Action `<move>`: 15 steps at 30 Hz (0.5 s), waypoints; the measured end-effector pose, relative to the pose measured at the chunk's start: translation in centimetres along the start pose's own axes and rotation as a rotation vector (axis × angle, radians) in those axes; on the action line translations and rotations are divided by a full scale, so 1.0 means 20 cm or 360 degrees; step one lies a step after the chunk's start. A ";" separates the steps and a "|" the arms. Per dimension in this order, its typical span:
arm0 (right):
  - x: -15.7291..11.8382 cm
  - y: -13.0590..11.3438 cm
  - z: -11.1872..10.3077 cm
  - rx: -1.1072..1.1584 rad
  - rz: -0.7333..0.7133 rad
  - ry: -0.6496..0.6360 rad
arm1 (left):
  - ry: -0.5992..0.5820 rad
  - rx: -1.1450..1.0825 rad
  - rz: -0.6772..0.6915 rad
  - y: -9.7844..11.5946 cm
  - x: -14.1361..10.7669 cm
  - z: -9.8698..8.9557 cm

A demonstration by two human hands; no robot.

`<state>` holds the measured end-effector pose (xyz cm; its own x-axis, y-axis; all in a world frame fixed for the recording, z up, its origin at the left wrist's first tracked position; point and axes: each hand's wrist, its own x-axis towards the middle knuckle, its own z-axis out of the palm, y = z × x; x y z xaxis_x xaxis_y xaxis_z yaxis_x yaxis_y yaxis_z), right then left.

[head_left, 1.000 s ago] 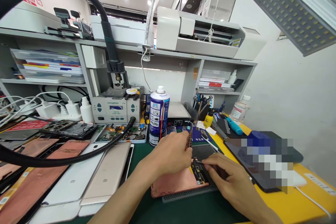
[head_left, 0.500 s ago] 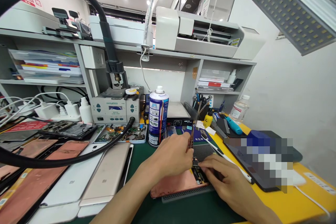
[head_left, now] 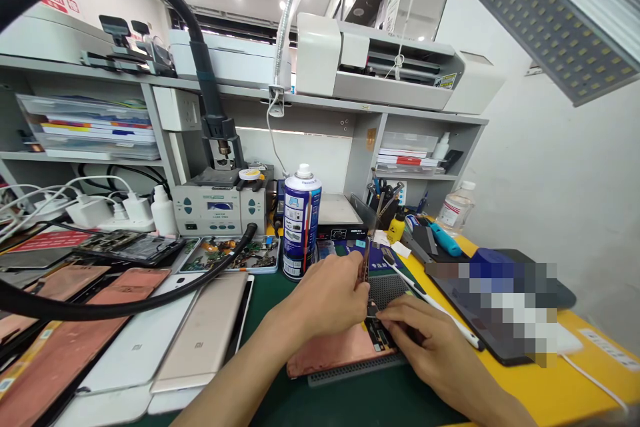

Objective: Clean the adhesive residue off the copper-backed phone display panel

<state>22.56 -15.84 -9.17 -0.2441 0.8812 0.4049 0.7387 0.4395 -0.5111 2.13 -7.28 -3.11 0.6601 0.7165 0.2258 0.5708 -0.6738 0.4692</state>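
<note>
An opened phone (head_left: 330, 350) with a copper-coloured inner plate lies on a dark perforated mat (head_left: 390, 287). Its exposed dark circuit board (head_left: 383, 339) is at the end near my right hand. My left hand (head_left: 325, 293) is closed around a slim dark-brown tool (head_left: 367, 260) that stands nearly upright over the phone; its exact kind is unclear. My right hand (head_left: 430, 343) has thumb and forefinger pinched at a small dark part (head_left: 372, 310) by the board's upper edge. The fingertips cover some of that part.
A blue spray can (head_left: 302, 223) stands just behind my left hand. Phone shells (head_left: 200, 340) and a parts tray (head_left: 240, 255) lie on the left, with a black hose (head_left: 150, 310) arching over them. A white brush (head_left: 440, 310) and a dark tablet-like panel (head_left: 467, 307) lie on the right.
My right fingertips have shifted very slightly left at the small dark part. My left hand and the phone look the same.
</note>
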 end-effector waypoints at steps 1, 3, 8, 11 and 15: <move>0.00 0.00 0.00 0.0003 0.0002 -0.0003 | 0.0001 0.0001 -0.0001 0.00 0.00 0.00; 0.00 0.00 0.00 0.0017 0.0013 -0.0006 | 0.0001 0.0004 -0.0001 0.01 0.00 0.00; 0.00 0.01 -0.01 0.0059 0.0141 0.0140 | -0.0016 0.0017 -0.0003 0.02 -0.01 0.00; 0.00 0.01 -0.01 0.0059 0.0142 0.0127 | -0.0024 0.0028 -0.0005 0.02 -0.01 0.00; 0.00 0.00 -0.01 0.0077 0.0063 0.0047 | -0.0030 0.0039 -0.0011 0.01 -0.01 0.00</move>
<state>22.62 -15.87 -8.97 -0.1963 0.8928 0.4054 0.7158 0.4130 -0.5630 2.16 -7.55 -2.95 0.6650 0.7178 0.2061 0.5871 -0.6730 0.4498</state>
